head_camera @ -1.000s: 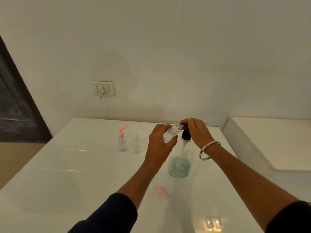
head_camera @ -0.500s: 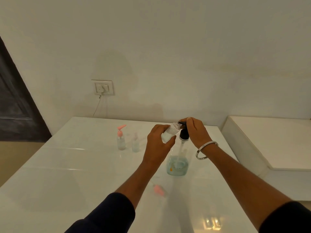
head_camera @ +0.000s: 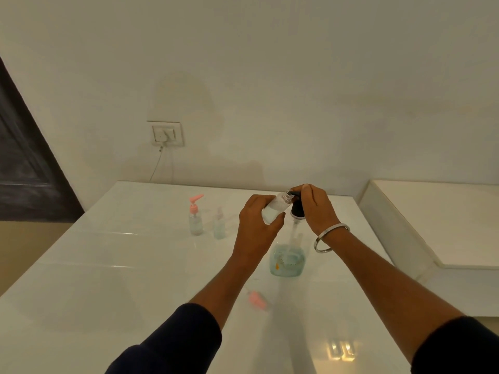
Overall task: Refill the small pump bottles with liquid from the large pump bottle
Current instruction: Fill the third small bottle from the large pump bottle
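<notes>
Two hands engaged: left hand (head_camera: 256, 228) grips tilted small bottle (head_camera: 275, 209); right hand (head_camera: 316, 209) presses large pump bottle (head_camera: 287, 259); misaligned nozzle risks spillage.

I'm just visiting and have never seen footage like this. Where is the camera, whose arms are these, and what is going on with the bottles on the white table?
No machine here: a person wears a camera on the head, looking down at their own arms. The left hand grips a small clear bottle, tilted, its open neck at the black pump of the large bottle, which holds bluish liquid. The right hand, with a metal bangle at the wrist, rests on that pump. On the white table stand two more small bottles, one with a pink pump, one beside it. A loose pink pump top lies nearer the camera.
</notes>
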